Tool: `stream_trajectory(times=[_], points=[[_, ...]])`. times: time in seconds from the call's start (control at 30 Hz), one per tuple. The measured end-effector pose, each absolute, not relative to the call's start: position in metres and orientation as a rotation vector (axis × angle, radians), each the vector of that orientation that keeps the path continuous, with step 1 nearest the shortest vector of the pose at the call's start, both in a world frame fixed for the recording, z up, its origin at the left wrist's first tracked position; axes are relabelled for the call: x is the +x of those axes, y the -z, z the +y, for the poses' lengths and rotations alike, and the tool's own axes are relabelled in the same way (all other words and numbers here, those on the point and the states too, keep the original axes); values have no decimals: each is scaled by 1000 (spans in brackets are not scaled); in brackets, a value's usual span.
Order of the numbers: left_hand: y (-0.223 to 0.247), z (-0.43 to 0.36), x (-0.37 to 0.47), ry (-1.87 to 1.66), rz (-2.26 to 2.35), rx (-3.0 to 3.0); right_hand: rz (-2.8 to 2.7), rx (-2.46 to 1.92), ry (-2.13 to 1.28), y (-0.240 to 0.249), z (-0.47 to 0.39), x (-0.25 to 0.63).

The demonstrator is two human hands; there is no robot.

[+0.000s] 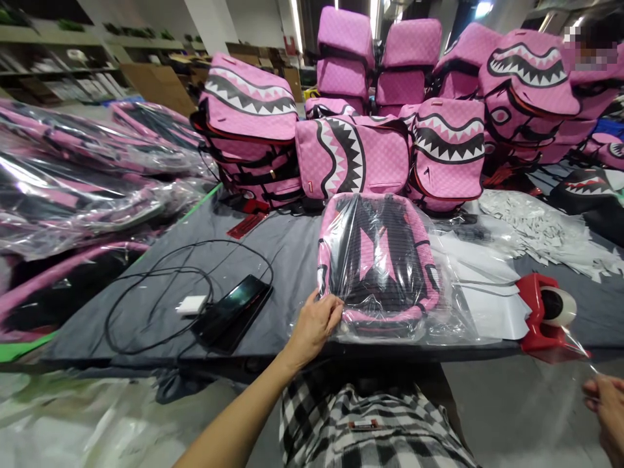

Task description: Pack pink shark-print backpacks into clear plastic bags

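A pink and black backpack lies strap side up in a clear plastic bag at the table's front edge. At its lower left corner, my left hand is closed on the bag's edge. Far to the right, my right hand pinches the end of a strip of clear tape. That strip stretches from the roll in a red tape dispenser, which stands at the front edge of the table. White sheets lie between the bagged backpack and the dispenser.
Stacked pink backpacks with shark-mouth prints line the back of the table. Left are a phone, a white charger and a looped black cable. Bagged backpacks pile up further left. White scraps lie right. A person is behind.
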State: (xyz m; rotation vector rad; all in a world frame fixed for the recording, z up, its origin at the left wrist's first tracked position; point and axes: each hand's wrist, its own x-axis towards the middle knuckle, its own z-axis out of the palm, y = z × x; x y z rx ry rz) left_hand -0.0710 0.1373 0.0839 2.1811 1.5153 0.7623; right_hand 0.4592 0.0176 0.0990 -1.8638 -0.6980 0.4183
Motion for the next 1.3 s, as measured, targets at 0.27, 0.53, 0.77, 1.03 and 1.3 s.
stream_trajectory(times=[0.27, 0.53, 0.77, 1.03, 1.3], points=[[-87, 139, -72, -729, 1490, 2154, -844, -1250, -1178, -120, 63, 307], [-92, 142, -72, -732, 1475, 2109, -2519, -767, -1446, -178, 199, 141], [-82, 139, -72, -834, 1459, 2128, -2960, -1287, -1074, -147, 234, 114], [-80, 140, -75, -843, 1436, 2154, -3008, -704, -390, -144, 165, 153], [-97, 140, -73, -706, 1497, 2095, -3027, -734, -551, -133, 164, 145]])
